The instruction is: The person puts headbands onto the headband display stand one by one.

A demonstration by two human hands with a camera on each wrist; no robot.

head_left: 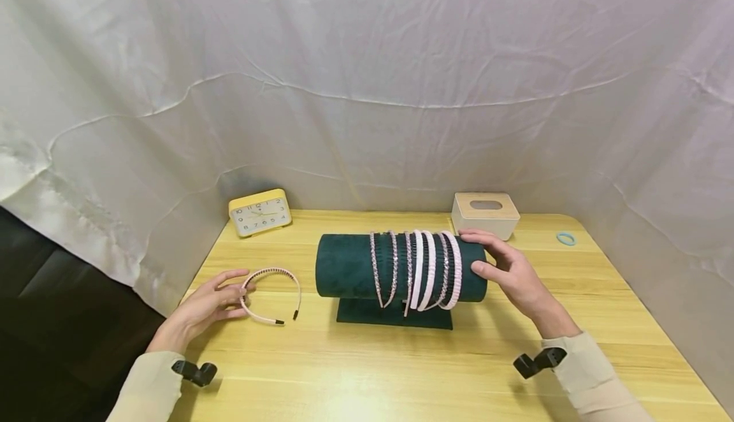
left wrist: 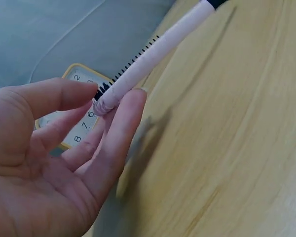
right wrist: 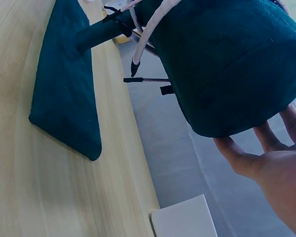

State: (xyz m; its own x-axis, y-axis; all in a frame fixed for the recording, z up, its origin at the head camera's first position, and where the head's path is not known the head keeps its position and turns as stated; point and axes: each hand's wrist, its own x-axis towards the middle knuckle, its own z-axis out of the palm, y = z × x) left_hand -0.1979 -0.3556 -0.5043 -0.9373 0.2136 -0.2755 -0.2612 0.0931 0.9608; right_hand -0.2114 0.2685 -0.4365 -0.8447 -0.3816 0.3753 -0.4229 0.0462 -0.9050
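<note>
On the left side of the table, my left hand [head_left: 206,310] pinches a pink headband [left wrist: 158,54] between thumb and fingers. Small black teeth line its inner side, and its ends are black. A dark green velvet headband stand [head_left: 344,266], a horizontal roll on a flat base, stands at the middle. Several pink, white and glittery headbands [head_left: 455,269] hang over the roll, mostly toward its right half. My right hand [head_left: 518,282] holds the roll's right end, thumb in front and fingers at the far side. The right wrist view shows fingertips right at the end's edge.
A yellow alarm clock [head_left: 260,213] stands at the back left. Behind the stand's right end is a white tissue box [head_left: 486,225] with a wooden lid. A light blue ring-shaped band [head_left: 566,239] lies far right. Pale curtains [head_left: 367,154] enclose the table.
</note>
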